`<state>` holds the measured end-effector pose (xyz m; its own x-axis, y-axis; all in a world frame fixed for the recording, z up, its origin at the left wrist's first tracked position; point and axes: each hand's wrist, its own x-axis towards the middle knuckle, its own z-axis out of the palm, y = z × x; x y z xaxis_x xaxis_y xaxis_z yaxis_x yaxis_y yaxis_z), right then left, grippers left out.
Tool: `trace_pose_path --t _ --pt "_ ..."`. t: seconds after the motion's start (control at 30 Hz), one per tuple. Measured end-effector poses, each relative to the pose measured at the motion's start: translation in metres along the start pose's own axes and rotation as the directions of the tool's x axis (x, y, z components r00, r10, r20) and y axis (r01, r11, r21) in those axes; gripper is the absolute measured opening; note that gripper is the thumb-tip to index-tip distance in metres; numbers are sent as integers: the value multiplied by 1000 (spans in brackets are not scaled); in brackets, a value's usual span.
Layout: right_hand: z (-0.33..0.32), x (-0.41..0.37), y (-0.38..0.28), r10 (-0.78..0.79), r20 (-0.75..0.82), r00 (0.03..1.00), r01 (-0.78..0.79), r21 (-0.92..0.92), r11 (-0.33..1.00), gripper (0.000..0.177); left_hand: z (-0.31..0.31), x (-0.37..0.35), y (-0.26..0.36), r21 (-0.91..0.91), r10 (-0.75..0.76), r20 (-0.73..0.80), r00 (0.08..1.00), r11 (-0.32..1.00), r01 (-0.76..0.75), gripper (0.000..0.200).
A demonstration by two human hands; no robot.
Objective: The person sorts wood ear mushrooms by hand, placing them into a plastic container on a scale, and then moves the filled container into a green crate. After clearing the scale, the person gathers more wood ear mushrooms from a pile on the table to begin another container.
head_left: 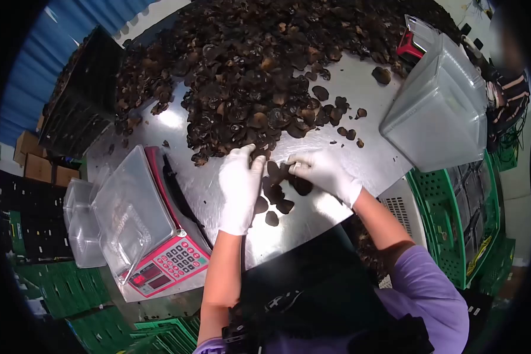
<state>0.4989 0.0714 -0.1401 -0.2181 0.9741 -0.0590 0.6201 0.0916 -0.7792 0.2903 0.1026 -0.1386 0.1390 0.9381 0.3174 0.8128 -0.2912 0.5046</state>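
Observation:
A large heap of dark brown, glossy mushrooms (236,88) covers the far part of the metal table (230,248). My left hand (241,186), in a white glove, lies at the near edge of this heap, its thumb apart from the fingers. Opposite it, my right hand (329,176), also gloved in white, has its fingertips closed at a dark mushroom (302,186). Between and just below the hands lie several loose mushrooms (272,192), with a single small mushroom (271,219) closest to me.
To the left stands a red-and-white scale (174,259) with a clear plastic box (133,200) on it. Stacked clear containers (436,106) rise at the table's right edge. Green crates (433,218) stand below at right; a black crate (85,94) is at far left.

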Motion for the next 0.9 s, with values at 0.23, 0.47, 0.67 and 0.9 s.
trace_pose_path --t 0.23,0.47,0.67,0.9 --pt "-24 26 -13 150 -399 904 -183 -45 982 35 -10 -17 -5 -54 28 172 985 998 -19 10" --pt "-20 32 -5 132 -393 910 -136 18 990 31 -5 -4 1 -39 51 20 999 998 -50 16" --pt "-11 -13 -15 -85 74 994 94 -134 986 36 26 13 2 274 158 49 986 947 -166 16" --pt "-39 -28 -2 -62 -32 998 60 -39 997 35 14 8 9 29 169 17 986 985 -169 14"
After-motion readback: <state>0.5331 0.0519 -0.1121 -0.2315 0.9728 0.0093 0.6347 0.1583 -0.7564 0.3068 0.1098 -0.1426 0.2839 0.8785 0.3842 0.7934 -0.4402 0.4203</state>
